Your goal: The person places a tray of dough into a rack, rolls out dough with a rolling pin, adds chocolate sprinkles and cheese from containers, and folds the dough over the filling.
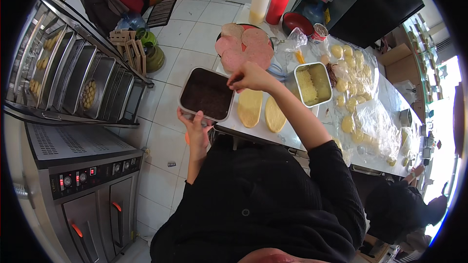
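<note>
My left hand (196, 129) grips the near side of a rectangular metal tin (214, 71), thumb on the outer wall, and holds it tilted at the table's left edge. Inside lies a dark brown, crumbly-looking filling (207, 95). Over the tin's right rim hangs my right hand (247, 78), fingertips pinched together; what is in them, if anything, is too small to make out. Just below that hand, two flat ovals of dough, a left one (249, 109) and a right one (275, 115), rest side by side on the table.
Right of the dough stands a metal tin (320, 79) with yellow shreds (307, 87). Round pink meat slices (246, 48) cover a plate beyond. Behind are white (260, 2) and red (278, 5) squeeze bottles. Dough balls (348, 85) under plastic sit rightward; an oven (92, 165) stands left.
</note>
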`<action>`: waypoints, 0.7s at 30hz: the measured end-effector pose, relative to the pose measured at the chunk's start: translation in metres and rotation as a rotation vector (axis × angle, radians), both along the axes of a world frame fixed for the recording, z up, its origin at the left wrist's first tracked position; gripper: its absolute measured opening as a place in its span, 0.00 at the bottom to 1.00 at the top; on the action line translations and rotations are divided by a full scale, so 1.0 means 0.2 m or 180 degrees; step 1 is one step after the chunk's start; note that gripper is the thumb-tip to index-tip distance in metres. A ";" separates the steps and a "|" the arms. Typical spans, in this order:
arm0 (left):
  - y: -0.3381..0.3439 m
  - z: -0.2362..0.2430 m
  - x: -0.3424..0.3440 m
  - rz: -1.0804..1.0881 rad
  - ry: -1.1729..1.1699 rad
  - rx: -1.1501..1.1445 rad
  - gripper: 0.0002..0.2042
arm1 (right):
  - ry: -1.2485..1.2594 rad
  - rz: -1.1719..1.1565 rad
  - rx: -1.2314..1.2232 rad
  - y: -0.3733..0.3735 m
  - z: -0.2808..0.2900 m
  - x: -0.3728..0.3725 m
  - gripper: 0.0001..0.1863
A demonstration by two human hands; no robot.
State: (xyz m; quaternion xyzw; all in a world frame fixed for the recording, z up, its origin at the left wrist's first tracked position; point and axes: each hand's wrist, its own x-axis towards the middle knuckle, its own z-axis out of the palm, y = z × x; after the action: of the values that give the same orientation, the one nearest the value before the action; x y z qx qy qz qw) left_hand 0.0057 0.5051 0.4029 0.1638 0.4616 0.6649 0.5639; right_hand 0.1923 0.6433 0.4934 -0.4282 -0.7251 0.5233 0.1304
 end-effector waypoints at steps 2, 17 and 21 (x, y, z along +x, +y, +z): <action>-0.02 0.00 -0.04 0.0155 0.0014 0.0024 0.38 | -0.0116 0.0000 0.0045 -0.03 -0.03 0.06 0.07; -0.09 0.08 -0.18 0.0515 0.0114 -0.0038 0.39 | -0.1037 -0.0475 0.1203 -0.10 -0.54 0.22 0.12; -0.11 0.08 -0.19 0.0502 0.0076 0.0051 0.39 | -0.0965 -0.0400 0.1043 -0.18 -0.52 0.21 0.11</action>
State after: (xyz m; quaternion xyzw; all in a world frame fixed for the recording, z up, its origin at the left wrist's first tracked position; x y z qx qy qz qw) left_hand -0.0314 0.4823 0.4186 0.1393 0.4745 0.7089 0.5028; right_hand 0.2350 0.6080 0.3885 -0.5194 -0.7836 0.3190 0.1201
